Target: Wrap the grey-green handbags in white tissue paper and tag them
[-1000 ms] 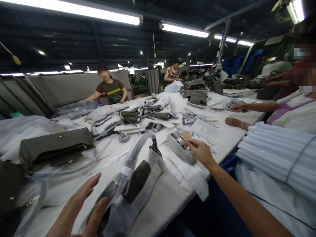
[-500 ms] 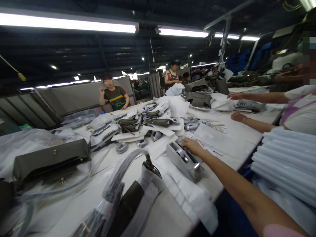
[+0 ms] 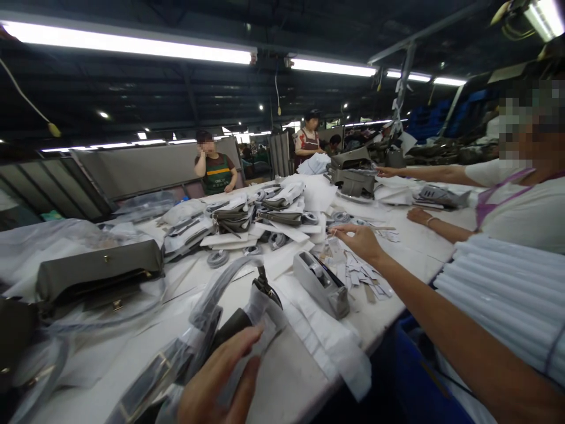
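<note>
My right hand (image 3: 362, 242) is raised over the table beyond the tape dispenser (image 3: 320, 282), thumb and fingertips pinched together; whatever is between them is too small to make out. Beneath and beside it lie scattered small paper tags (image 3: 359, 274). Low in the view, my left hand (image 3: 218, 380) has its thumb and fingers apart, over an olive handbag (image 3: 232, 327) whose strap (image 3: 212, 294) is wrapped in clear film. Whether those fingers touch the bag I cannot tell. White padding sheets (image 3: 322, 341) lie between the bag and the dispenser.
An olive bag with its flap up (image 3: 101, 265) stands at left. Wrapped bags (image 3: 232, 218) and coiled straps (image 3: 218, 258) are heaped mid-table. White rolls (image 3: 498, 300) are stacked at right above a blue bin (image 3: 419, 365). A co-worker (image 3: 525, 200) reaches in from the right.
My left hand has come into view over the wrapped handbag. My right hand has lifted off the tape dispenser and moved slightly up and away. The co-worker's far hand has moved left.
</note>
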Available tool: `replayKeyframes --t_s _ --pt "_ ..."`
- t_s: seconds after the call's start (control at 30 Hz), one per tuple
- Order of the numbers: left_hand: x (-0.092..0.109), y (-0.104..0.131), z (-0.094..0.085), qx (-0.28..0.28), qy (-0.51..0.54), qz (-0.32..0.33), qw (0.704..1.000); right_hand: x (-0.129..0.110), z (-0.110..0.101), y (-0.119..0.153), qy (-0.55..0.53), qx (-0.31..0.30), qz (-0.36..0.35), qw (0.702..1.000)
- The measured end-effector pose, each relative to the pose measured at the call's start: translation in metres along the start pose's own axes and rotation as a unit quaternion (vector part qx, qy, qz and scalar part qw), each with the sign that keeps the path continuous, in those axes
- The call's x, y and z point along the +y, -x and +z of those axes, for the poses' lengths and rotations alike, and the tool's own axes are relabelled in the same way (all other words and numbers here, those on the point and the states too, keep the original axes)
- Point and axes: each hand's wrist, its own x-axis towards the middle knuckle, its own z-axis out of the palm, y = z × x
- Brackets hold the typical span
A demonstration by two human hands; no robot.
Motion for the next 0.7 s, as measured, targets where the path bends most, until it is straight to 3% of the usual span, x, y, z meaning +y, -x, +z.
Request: replayKeyframes --t_s 0.2,0.33,0.5,0.7 --pt "0.015 -0.043 0.048 -0.097 0.233 -0.117 0.961 -0.097 -0.007 0.057 -0.1 -0.007 -0.064 0.993" --pt "0.016 -0.048 0.065 -0.108 0.273 -0.11 0.95 -0.141 0.011 0.103 -0.122 -0.034 -0.086 0.988" --pt "0.001 -0.028 0.064 -0.094 0.318 -0.147 0.932 -0.163 0.041 0.139 -0.194 -0.088 -0.063 0.975" --pt "-0.016 0.012 0.043 -0.067 0.357 -0.203 0.91 -0.158 0.061 0.167 -0.251 -0.127 -0.022 0.959"
